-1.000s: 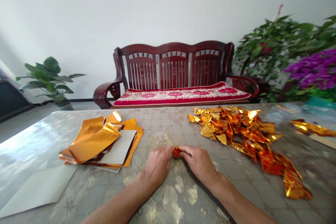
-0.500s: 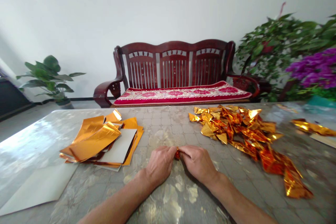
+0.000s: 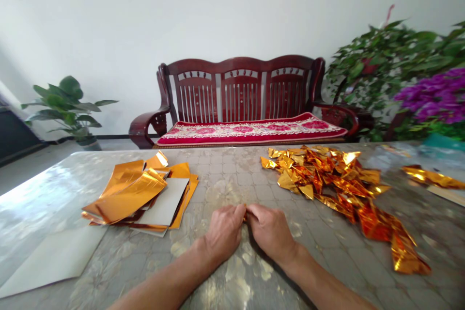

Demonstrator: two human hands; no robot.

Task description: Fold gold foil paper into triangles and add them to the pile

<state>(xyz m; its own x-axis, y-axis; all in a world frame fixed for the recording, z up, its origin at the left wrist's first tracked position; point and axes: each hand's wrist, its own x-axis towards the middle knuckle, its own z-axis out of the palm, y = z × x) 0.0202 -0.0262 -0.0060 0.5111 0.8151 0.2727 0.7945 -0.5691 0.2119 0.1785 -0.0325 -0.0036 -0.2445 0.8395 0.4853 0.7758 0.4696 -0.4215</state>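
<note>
On the tabletop (image 3: 225, 169), loose foil sheets (image 3: 131, 189) lie at left; an outward sweep could scatter them. Near centre, the foil piece (image 3: 244, 219), mostly hidden, could tear under uneven pinch pressure. Left hand (image 3: 225, 230): curled inward, closed on the foil piece. Right hand (image 3: 271, 232): mirrored, pinching its opposite side, forearm angled inward.

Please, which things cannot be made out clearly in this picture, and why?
In the head view:
Orange foil piece: shape mostly hidden by the left hand and right hand.
Loose pale sheet: one end cut off by the left edge.
Purple flowers: cut off by the right edge.
Clear plastic: too blurred to tell what it is.
</note>
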